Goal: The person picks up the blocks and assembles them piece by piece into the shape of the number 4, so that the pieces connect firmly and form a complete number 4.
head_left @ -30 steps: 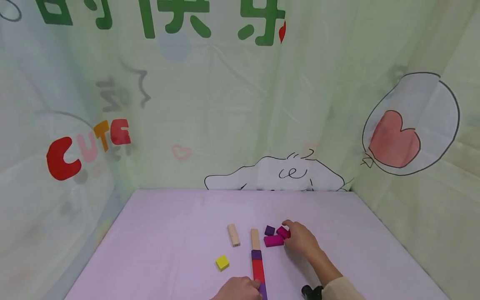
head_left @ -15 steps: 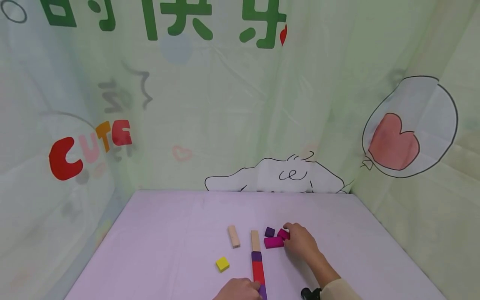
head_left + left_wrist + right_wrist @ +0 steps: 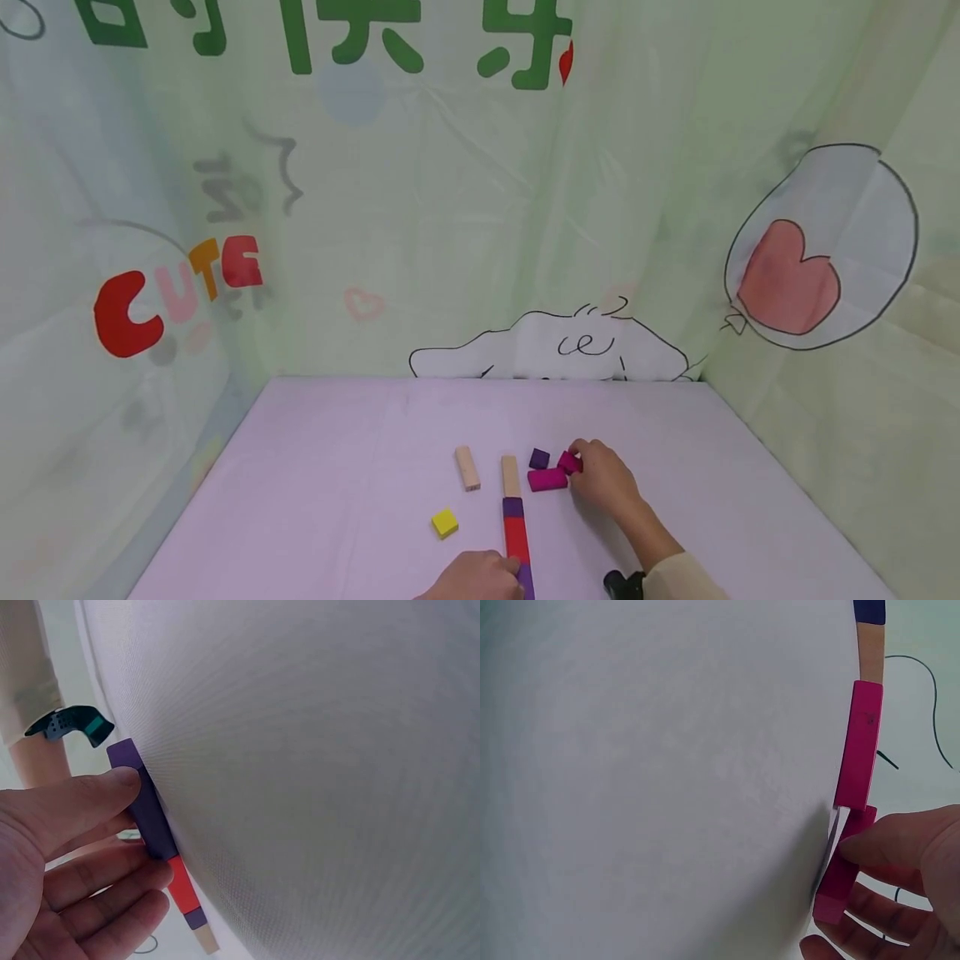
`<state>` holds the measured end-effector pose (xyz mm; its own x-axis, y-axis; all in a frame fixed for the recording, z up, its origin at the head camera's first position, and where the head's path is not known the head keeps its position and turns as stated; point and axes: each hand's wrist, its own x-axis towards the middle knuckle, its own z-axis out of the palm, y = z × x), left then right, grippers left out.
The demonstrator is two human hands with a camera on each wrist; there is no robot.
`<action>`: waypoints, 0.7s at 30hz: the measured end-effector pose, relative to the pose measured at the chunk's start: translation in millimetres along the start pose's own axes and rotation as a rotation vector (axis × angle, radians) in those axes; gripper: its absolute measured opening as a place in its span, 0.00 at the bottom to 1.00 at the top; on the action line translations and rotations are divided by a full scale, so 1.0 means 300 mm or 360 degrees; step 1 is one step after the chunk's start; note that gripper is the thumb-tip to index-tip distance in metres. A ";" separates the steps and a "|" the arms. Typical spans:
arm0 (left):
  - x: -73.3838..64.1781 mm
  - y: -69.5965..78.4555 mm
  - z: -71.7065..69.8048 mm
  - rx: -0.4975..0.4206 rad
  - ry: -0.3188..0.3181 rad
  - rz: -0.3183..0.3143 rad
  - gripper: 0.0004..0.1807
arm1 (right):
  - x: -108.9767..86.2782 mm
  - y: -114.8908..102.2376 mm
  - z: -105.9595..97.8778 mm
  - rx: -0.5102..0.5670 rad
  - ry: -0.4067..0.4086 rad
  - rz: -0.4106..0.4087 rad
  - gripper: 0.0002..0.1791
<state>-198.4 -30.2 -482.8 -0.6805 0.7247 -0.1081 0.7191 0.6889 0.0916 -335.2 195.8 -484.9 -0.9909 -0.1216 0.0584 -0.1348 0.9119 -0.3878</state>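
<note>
A straight row of blocks runs toward me on the table: wooden (image 3: 510,477), short purple (image 3: 513,507), red (image 3: 516,537), then purple at the near end. My left hand (image 3: 476,577) holds that near end; in the left wrist view its thumb and fingers grip the long purple block (image 3: 156,825), and a shorter purple piece (image 3: 125,753) sits at its end. Right of the row, my right hand (image 3: 606,479) pinches a magenta block (image 3: 838,881) between thumb and fingers. One end of it is close against a second magenta block (image 3: 547,479), which lies flat.
Beside the magenta blocks lies a dark purple cube (image 3: 539,459). Left of the row are a loose wooden block (image 3: 467,468) and a yellow cube (image 3: 445,523). A black wrist device (image 3: 624,585) is on the right arm. Printed curtains (image 3: 480,208) enclose the table.
The magenta block in my right fingertips has shifted slightly to the right. My left hand stays on the row; the other blocks keep their places.
</note>
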 end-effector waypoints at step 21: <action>-0.005 0.008 -0.008 0.0044 0.0009 0.0000 0.10 | -0.051 -0.033 -0.009 0.0158 0.0008 -0.0124 0.18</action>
<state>-195.9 -29.5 -480.1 -0.6812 0.7248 -0.1027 0.7226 0.6883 0.0639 -318.7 189.7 -479.5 -0.9773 -0.1887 0.0964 -0.2118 0.8563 -0.4711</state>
